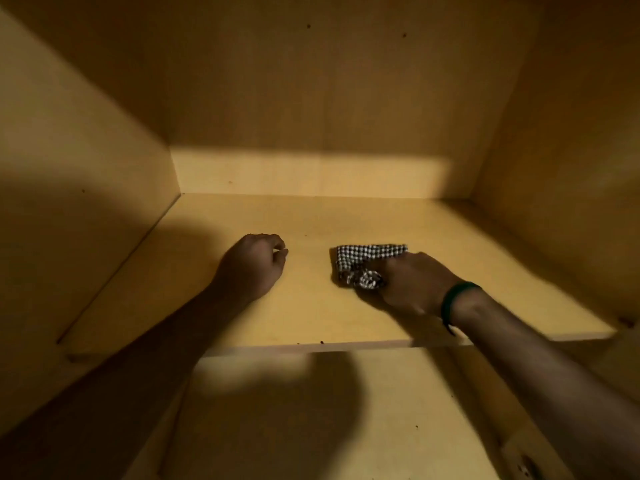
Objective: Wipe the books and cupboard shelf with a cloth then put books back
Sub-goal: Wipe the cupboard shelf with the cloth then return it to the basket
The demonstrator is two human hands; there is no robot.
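Note:
A yellow wooden cupboard shelf (311, 220) fills the middle of the head view. On it lies a black-and-white checked cloth (363, 263), bunched at its near end. My right hand (412, 284) grips that bunched end and holds the cloth down against the shelf; a green band circles the wrist. My left hand (254, 263) rests on the shelf to the left of the cloth, fingers curled in with nothing in them. No books are in view.
The cupboard's side walls (69, 168) and back panel (311, 98) close in the shelf on three sides. A lower shelf (329, 427) lies below the front edge. Small dark specks (321, 341) sit near the shelf's front edge.

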